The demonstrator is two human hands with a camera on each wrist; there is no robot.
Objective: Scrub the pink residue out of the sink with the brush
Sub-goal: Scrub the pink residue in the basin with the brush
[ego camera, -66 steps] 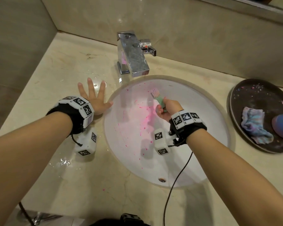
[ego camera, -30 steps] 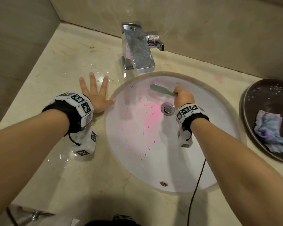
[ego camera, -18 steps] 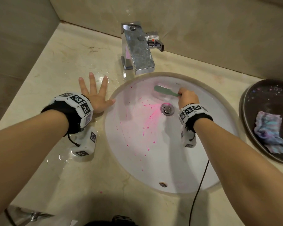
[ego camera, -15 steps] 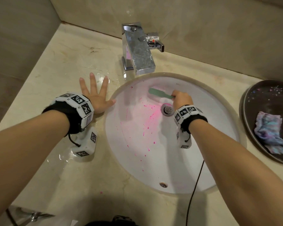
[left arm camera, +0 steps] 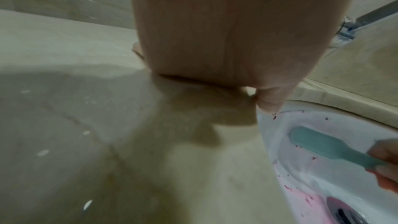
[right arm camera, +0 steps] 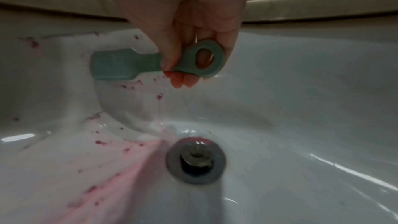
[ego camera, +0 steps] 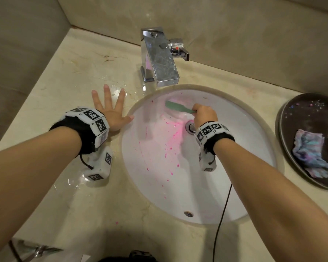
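A white oval sink (ego camera: 250,129) is set in a beige stone counter. Pink residue (ego camera: 170,137) is spattered down its left slope towards the drain (ego camera: 190,126); it also shows as a pink smear (right arm camera: 129,173) in the right wrist view. My right hand (ego camera: 204,115) grips the handle of a green brush (ego camera: 175,106), whose head lies bristles down on the far wall of the basin, below the tap. The brush (right arm camera: 120,65) has a ring end. My left hand (ego camera: 110,108) lies flat with spread fingers on the wet counter, its thumb at the sink's left rim.
A chrome tap (ego camera: 159,57) stands behind the basin. A dark round tray (ego camera: 292,120) at the right holds a crumpled pastel cloth (ego camera: 309,154). Water pools on the counter (ego camera: 64,205) near my left wrist. A black cable (ego camera: 222,214) hangs over the front rim.
My right hand has shifted the brush back and forth along the far basin wall above the drain, a little right then left. The left hand has stayed flat on the counter.
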